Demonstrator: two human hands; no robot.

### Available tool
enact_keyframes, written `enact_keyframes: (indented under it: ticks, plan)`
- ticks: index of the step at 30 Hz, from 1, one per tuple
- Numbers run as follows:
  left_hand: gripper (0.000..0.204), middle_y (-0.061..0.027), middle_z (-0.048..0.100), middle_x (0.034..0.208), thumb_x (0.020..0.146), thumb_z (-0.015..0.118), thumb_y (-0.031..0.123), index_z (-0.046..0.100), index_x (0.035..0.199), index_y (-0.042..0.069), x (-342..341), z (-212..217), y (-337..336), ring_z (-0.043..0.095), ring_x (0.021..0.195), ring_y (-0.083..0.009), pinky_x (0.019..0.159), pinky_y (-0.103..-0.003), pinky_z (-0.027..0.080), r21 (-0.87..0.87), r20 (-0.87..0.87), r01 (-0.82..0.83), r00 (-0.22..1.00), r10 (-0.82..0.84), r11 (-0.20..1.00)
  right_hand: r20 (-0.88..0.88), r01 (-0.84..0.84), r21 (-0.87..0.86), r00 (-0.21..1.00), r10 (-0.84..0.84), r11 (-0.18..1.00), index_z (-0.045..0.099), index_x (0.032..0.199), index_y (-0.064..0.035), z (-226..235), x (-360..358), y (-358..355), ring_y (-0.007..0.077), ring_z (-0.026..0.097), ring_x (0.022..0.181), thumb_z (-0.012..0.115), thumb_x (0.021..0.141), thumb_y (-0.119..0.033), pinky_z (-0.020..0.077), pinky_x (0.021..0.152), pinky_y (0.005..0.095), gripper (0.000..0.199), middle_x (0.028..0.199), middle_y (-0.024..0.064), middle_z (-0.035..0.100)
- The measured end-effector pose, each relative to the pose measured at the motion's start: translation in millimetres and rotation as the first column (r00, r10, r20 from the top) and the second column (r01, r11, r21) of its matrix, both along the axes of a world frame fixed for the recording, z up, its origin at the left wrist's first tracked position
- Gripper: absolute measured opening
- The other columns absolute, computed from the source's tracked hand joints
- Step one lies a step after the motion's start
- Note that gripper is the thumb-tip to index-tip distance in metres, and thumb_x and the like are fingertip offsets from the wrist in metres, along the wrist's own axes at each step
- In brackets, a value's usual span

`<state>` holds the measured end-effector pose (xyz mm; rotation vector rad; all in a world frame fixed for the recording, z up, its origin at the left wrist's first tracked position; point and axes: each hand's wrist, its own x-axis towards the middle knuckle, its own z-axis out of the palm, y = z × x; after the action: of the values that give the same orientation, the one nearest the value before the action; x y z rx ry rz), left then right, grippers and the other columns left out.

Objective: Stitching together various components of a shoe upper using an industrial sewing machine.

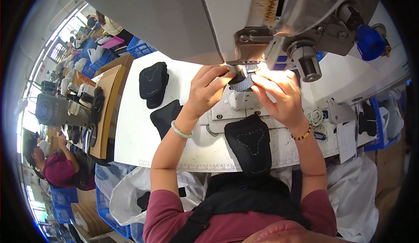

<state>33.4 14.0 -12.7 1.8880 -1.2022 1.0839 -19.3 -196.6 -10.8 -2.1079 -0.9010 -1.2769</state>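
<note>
Under the lit head of a sewing machine (174, 20), a small dark grey fabric piece (242, 84) lies at the needle area. My left hand (207, 88) grips its left side, thumb and fingers pressed together. From the right, my right hand (281, 95) pinches its edge, the other fingers curled loosely. The machine's metal parts partly hide the piece and the fingertips. Nearest me, a black padded piece (248, 144) with white outline stitching hangs slightly over the table's front edge. Two more stacks of black pieces, one stitched (152, 83) and one plain (166, 116), lie left of my left forearm.
A ruler strip (196, 166) runs along the front of the white table (131, 134). Coiled pale cord (315, 117) lies right of my right wrist. White bags (353, 190) hang below the edge. A co-worker (61, 168) sits at the far left, beside another machine (61, 110).
</note>
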Motion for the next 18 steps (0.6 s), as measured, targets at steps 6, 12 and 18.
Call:
enact_keyframes:
  ticks: [6,12,18]
  plan:
    - [0.029,-0.0054,0.067,0.092,0.061,0.07,-0.007,0.071,0.086,0.006,0.3,-2.6,2.7,0.061,0.078,-0.02,0.066,-0.027,0.05,-0.109,-0.16,0.045,0.985,-0.063,0.993,-0.109,-0.029,0.019,0.994,0.031,0.999,0.066,0.103,-0.0094,-3.3,6.0,-4.7,0.0186,0.059,0.08,0.073,0.075,-0.013,0.0433,0.089,0.0386,0.029,0.086,0.0027,0.062]
    - [0.031,-0.0071,0.067,0.086,0.06,0.067,-0.011,0.071,0.087,0.004,-6.2,16.2,6.5,0.064,0.081,-0.0217,0.072,-0.029,0.051,0.023,-0.106,0.068,0.992,-0.065,0.997,-0.113,-0.07,0.056,0.991,0.076,0.996,0.066,0.099,-0.0057,-0.3,6.7,-3.9,0.0196,0.06,0.08,0.069,0.077,-0.006,0.039,0.07,0.0306,0.022,0.097,0.0069,0.067]
    - [0.031,-0.0032,0.066,0.092,0.063,0.069,-0.005,0.071,0.09,0.01,-7.5,17.5,7.8,0.061,0.085,-0.0192,0.071,-0.029,0.049,0.051,-0.109,0.062,0.992,-0.056,0.997,-0.063,-0.051,0.073,0.996,0.055,0.996,0.066,0.102,-0.0075,-3.5,7.2,-1.0,0.0199,0.06,0.088,0.073,0.076,-0.01,0.0432,0.088,0.0363,0.027,0.097,0.004,0.066]
